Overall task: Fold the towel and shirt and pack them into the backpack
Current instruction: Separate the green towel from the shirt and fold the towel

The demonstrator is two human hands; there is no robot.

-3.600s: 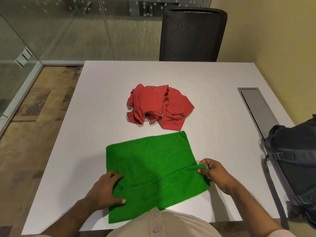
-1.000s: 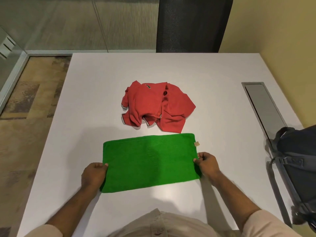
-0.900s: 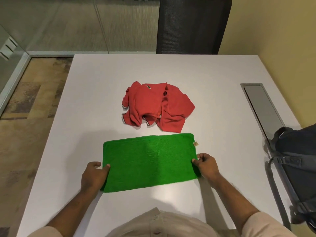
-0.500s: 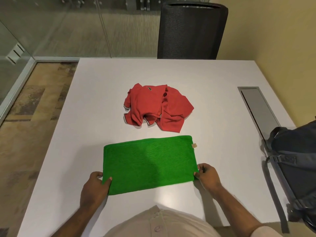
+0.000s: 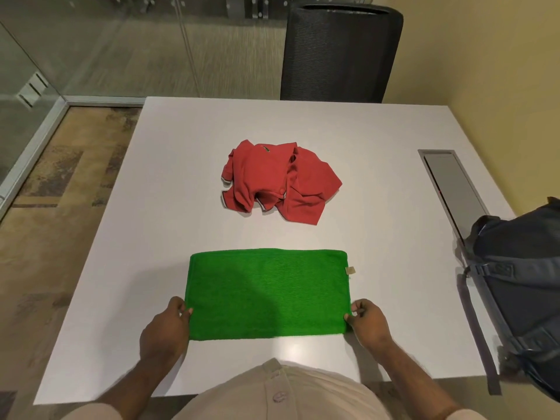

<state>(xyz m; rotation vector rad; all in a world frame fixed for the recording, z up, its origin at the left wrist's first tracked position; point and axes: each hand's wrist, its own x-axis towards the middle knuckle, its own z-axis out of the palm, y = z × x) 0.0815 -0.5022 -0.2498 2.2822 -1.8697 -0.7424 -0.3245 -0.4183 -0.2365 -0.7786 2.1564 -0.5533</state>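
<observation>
White table holds crumpled shirt; both hands' fingers pinch towel.

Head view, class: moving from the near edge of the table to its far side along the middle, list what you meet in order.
Hands (left, right) → towel → shirt → chair

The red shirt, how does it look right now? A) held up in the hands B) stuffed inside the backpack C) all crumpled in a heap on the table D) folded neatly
C: the red shirt lies bunched in a heap on the white table, beyond the green towel and apart from it.
</observation>
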